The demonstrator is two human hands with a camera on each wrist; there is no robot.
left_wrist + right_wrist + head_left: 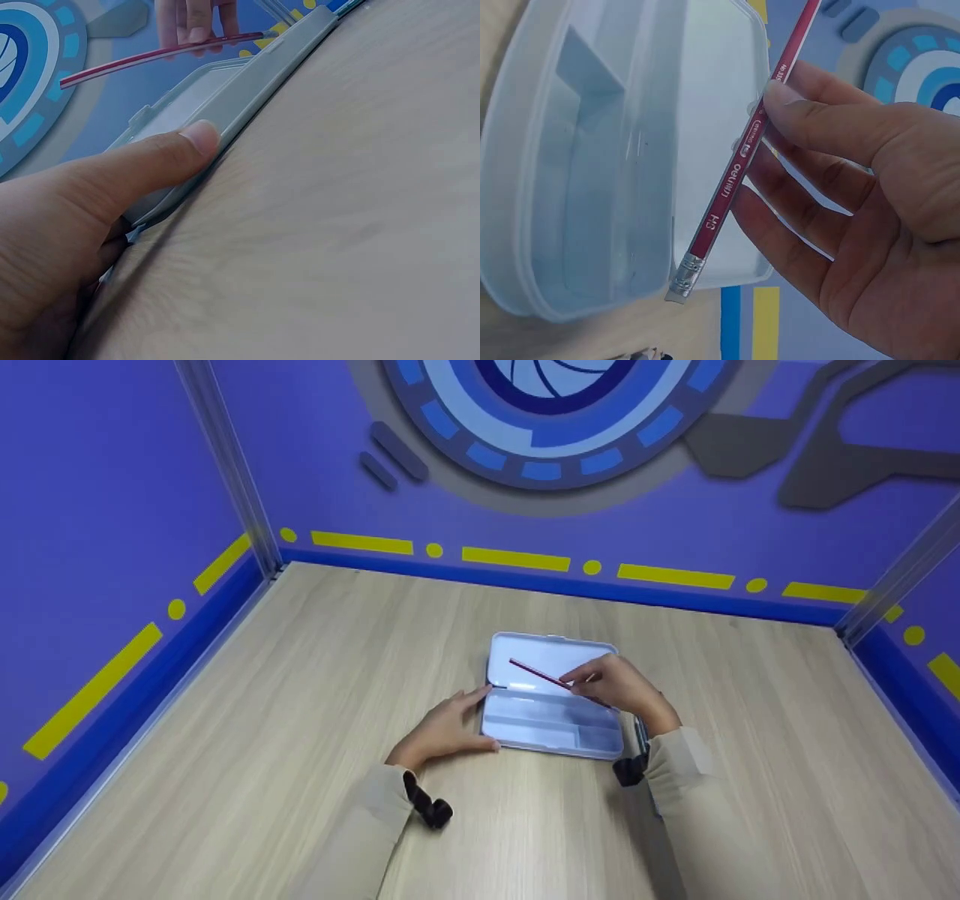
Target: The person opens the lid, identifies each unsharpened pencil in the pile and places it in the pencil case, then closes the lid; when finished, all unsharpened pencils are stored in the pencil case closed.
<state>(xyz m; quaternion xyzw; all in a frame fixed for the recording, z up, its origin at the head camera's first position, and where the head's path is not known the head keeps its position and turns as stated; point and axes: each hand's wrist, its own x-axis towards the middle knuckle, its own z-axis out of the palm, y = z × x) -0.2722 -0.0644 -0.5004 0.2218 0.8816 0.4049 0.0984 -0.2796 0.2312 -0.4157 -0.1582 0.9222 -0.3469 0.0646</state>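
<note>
A white plastic pencil case [529, 733] lies with its lid [525, 649] raised at the back and its divided tray facing up. No objects show in its compartments. My left hand [442, 727] holds the case at its left end, thumb [176, 154] against the front wall and fingers partly hidden behind. Above the case, my right hand [611, 684] pinches a red HB pencil [731, 176] between thumb and fingers. The pencil slants over the tray and lid, its metal-banded eraser end [682, 281] toward the right of the case.
Pencil tips [645, 354] show at the bottom of the right wrist view, beside the case's right end. The wood-grain table [300, 675] meets a blue-purple back wall [315, 487] and side walls. Dark straps [431, 806] circle the wrists.
</note>
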